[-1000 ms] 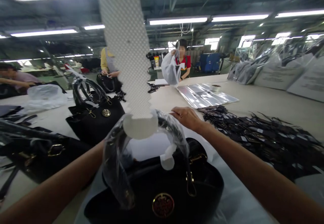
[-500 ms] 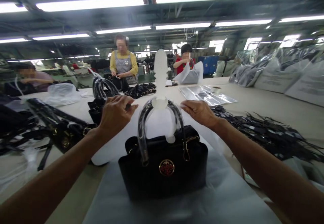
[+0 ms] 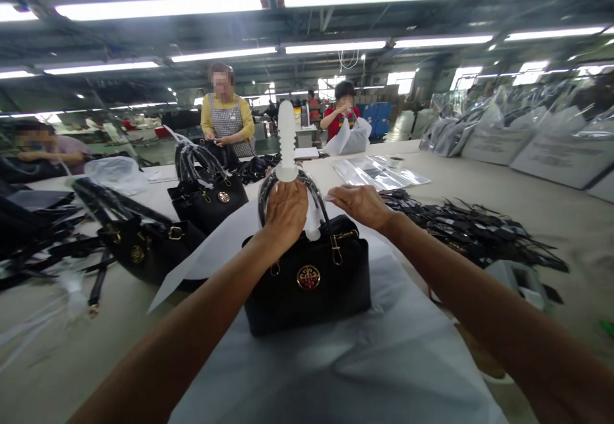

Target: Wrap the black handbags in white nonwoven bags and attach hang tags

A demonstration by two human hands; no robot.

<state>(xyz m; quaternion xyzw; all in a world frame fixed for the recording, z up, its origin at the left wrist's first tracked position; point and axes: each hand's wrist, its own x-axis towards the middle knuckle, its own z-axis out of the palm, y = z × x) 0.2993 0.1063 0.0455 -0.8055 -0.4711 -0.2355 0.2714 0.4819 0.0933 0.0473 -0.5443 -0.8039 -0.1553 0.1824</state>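
At frame centre, a black handbag (image 3: 307,283), upright on a pale sheet (image 3: 384,360) spread over the beige desk (image 3: 508,187). Round gold emblem on its front. Handles (image 3: 320,203) arched above, wrapped in clear film, with a white foam strip (image 3: 286,136) standing up from their top.

Left hand (image 3: 286,210) laid against the handles just under the strip, fingers together and pointing up; cannot tell whether gripping or only resting. Right hand (image 3: 357,203) just right of the handles, fingers loosely bent, tips at the film; cannot tell whether pinching it.

Right of centre, a heap of black tags (image 3: 474,235) scattered across the desk. Further back, clear plastic sleeves (image 3: 378,171) lying flat. Left of centre, more black handbags (image 3: 208,197), straps trailing toward the left edge.

Along the far side of the desk, other people at work, one in a checked apron (image 3: 225,120). Upper right, bagged goods (image 3: 527,136) stacked in a row. Overhead, long fluorescent tubes (image 3: 158,7) across a dark factory ceiling.
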